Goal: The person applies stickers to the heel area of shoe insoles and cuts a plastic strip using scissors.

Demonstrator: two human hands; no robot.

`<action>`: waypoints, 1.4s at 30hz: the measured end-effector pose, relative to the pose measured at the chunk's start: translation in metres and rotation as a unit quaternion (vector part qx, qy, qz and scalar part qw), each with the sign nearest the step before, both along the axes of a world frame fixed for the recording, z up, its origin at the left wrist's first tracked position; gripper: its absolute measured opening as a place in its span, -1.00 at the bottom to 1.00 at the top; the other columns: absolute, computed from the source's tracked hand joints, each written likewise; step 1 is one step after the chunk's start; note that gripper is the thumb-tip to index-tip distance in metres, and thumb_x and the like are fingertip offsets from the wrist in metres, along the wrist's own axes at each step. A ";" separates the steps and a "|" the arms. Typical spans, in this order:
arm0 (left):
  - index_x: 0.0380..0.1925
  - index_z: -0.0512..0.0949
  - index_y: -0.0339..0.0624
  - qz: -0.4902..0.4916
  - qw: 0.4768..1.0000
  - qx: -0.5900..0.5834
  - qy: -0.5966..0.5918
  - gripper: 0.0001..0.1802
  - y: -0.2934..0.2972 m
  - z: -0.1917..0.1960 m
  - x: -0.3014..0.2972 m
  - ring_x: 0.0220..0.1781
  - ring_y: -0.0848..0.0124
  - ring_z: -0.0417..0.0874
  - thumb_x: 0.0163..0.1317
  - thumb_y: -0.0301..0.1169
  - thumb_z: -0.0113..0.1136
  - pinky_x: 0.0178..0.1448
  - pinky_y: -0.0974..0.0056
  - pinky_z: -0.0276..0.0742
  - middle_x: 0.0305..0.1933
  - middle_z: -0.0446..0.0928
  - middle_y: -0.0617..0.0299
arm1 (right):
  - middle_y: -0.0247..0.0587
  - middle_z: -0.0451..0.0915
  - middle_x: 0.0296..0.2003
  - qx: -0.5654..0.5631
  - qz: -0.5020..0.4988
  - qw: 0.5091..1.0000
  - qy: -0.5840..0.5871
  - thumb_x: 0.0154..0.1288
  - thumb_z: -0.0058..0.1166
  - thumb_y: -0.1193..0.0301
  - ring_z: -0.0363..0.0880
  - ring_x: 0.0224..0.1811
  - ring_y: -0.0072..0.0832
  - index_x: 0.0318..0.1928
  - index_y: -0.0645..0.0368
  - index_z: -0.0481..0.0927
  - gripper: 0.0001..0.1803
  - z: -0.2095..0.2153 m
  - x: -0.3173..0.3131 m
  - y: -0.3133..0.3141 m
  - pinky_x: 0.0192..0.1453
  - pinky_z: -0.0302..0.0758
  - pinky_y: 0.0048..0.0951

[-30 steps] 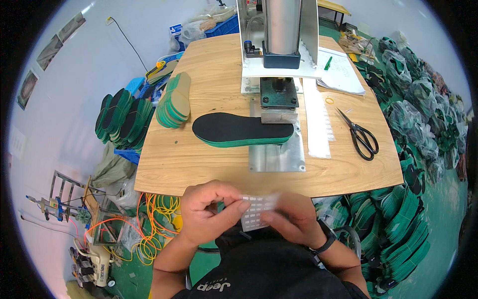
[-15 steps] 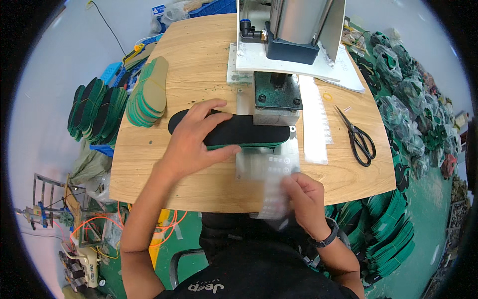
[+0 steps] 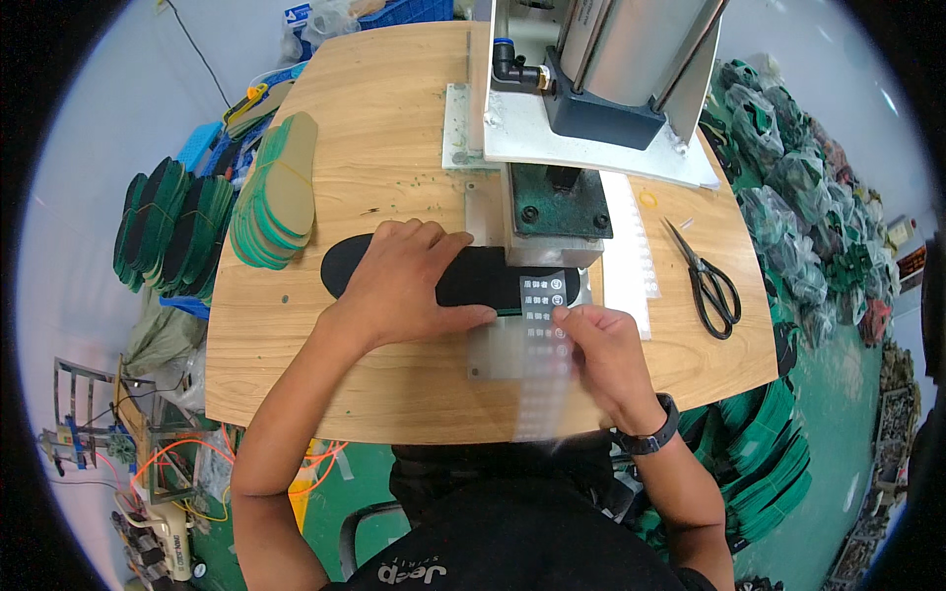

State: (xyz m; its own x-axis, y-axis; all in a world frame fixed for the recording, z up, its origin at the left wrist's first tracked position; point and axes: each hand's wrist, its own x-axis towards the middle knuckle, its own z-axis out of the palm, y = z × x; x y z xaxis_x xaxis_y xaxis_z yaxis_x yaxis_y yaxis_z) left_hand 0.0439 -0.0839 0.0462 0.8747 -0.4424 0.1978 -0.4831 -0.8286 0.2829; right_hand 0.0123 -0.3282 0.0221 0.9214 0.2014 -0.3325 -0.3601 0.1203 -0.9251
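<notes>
Black insole [image 3: 493, 279] half-hidden under flat left hand [image 3: 409, 281]; right hand [image 3: 601, 345] fingers pinching clear label strip [image 3: 545, 340] (blurred below).

Single head-worn fisheye view — steeply downward, close over the wooden table [image 3: 394, 128].

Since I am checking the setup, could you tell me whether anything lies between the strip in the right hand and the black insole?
Nothing visible does. The right hand holds the clear sticker strip with its top end already over the black insole, beside the press head. The left hand presses farther left.
</notes>
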 end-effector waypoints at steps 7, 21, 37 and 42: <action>-0.05 0.52 -0.26 -0.003 0.999 -0.041 -0.012 -0.23 -0.002 -0.003 0.000 0.01 0.06 0.47 -0.19 0.07 0.41 0.20 0.13 0.27 -0.12 0.53 0.00 | -0.35 0.50 -0.69 0.006 -0.013 1.000 0.027 0.32 0.09 0.35 0.36 -0.71 -0.70 -0.52 0.22 0.56 -0.72 -0.001 0.005 0.000 -0.64 0.25 -0.68; -0.07 0.54 -0.22 0.017 0.999 -0.031 -0.028 -0.25 -0.005 -0.008 0.003 -0.04 0.06 0.46 -0.26 0.01 0.45 0.14 0.12 0.32 -0.15 0.51 0.03 | -0.39 0.50 -0.68 0.021 -0.034 0.999 0.032 0.31 0.11 0.37 0.36 -0.71 -0.72 -0.52 0.21 0.58 -0.74 -0.001 0.008 0.003 -0.65 0.22 -0.68; -0.04 0.52 -0.29 0.014 0.998 -0.028 -0.046 -0.23 -0.010 -0.005 0.002 -0.02 0.12 0.48 -0.19 0.04 0.42 0.18 0.15 0.30 -0.14 0.52 0.05 | -0.37 0.44 -0.72 0.024 -0.041 0.998 0.034 0.37 0.05 0.23 0.36 -0.73 -0.66 -0.53 0.22 0.53 -0.62 -0.003 0.006 0.000 -0.67 0.25 -0.65; -0.03 0.52 -0.26 0.020 0.996 -0.052 -0.069 -0.25 -0.011 -0.008 0.000 0.04 0.11 0.47 -0.18 0.03 0.42 0.21 0.15 0.29 -0.06 0.52 0.04 | -0.37 0.44 -0.73 0.043 -0.011 0.999 0.010 0.38 0.04 0.24 0.38 -0.74 -0.66 -0.52 0.21 0.52 -0.63 -0.001 0.002 -0.001 -0.67 0.26 -0.64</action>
